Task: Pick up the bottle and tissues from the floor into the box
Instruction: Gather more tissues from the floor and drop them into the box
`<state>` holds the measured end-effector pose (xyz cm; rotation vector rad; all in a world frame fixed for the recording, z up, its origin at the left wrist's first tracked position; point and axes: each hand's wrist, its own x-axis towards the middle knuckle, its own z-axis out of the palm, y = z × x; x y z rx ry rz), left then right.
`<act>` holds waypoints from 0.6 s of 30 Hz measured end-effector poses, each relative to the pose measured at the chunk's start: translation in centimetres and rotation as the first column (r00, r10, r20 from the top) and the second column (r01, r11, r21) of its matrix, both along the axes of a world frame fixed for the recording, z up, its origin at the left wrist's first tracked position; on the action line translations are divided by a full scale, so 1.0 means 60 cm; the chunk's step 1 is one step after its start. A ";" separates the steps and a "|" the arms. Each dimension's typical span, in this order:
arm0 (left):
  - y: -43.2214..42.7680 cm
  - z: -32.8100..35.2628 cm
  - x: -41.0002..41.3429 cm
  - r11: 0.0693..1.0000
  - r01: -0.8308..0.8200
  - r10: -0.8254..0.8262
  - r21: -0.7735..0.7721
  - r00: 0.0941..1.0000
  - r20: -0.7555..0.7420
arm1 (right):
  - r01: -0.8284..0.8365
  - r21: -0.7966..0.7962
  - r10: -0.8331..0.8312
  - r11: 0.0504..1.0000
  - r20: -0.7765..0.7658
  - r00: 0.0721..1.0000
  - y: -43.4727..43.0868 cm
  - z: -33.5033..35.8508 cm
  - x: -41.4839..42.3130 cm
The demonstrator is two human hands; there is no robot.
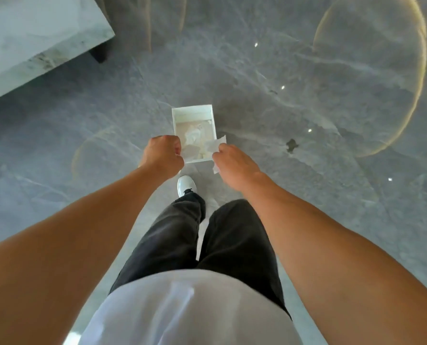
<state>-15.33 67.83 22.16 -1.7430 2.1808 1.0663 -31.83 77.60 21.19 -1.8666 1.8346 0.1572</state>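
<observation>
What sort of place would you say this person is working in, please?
Probably a home living room or lobby: a polished grey marble floor, a marble-topped table, and reflected ceiling lights.

1 box (192,108), 1 tissue (217,145) outside it, 2 hands (left hand (162,155), right hand (234,163)), 1 shoe (185,184); the box's crumpled contents uncountable.

White shirt (190,310), loose black trousers (175,235) just beyond the shirt, glossy white shoe (185,183) farther beyond the shirt, forearms (78,235) bare.
</observation>
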 end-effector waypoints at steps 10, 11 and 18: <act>-0.097 -0.399 -0.106 0.951 -0.252 0.235 0.178 0.965 0.114 | -0.042 0.055 0.036 0.998 0.105 0.994 -0.154 -0.388 -0.112; -0.103 -0.457 -0.115 0.931 -0.316 0.298 0.181 0.947 0.121 | -0.044 0.041 0.039 0.998 0.123 0.992 -0.165 -0.440 -0.122; -0.130 -0.802 -0.175 0.773 -0.629 0.619 0.078 0.776 0.121 | -0.202 -0.019 0.202 0.979 0.170 0.965 -0.240 -0.768 -0.144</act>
